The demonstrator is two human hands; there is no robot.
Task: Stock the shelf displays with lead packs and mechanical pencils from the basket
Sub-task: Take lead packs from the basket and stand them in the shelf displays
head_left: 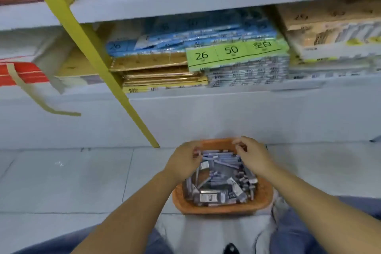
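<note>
Hovering over basket (222, 208), left hand (185, 160), right hand (252, 156) curled, grip unclear; lead packs (222, 183) pointing every way.

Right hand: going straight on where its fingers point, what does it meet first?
The right hand points left over the far end of the basket, so probably the left hand; if lower than it looks, the lead packs first. Depth is unclear.

the orange basket (222, 209) looks like smooth plastic with a dull sheen. the packs (212, 197) in it are wrapped in glossy film. the floor tiles (61, 181) are smooth and faintly shiny. the shelf (185, 4) looks like matt painted metal; the green label (233, 52) is matt paper.
</note>
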